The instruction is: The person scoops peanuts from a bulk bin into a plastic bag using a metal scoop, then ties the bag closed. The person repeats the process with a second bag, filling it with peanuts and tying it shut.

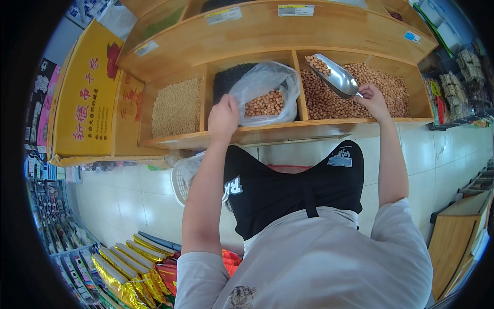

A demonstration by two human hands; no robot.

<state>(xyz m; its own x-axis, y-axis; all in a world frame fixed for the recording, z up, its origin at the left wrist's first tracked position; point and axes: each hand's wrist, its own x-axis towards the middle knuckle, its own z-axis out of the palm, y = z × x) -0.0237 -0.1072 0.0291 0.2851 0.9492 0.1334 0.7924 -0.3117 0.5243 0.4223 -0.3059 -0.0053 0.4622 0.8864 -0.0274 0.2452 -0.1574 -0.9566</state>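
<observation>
My left hand (224,117) pinches the left rim of a clear plastic bag (290,92), whose mouth is spread wide. Peanuts (265,103) lie in the bag, which rests over the bin of black beans (231,77). My right hand (372,101) grips the handle of a metal scoop (337,79) above the right-hand bin of shelled peanuts (382,87). Some peanuts sit near the scoop's front end, which points up and left. The scoop and bag are apart.
A bin of pale yellow beans (177,106) is on the left, beside a yellow cardboard box (87,100). Wooden dividers (301,89) part the bins, with a raised wooden tier (270,34) behind. A white plastic basket (177,181) stands on the tiled floor below.
</observation>
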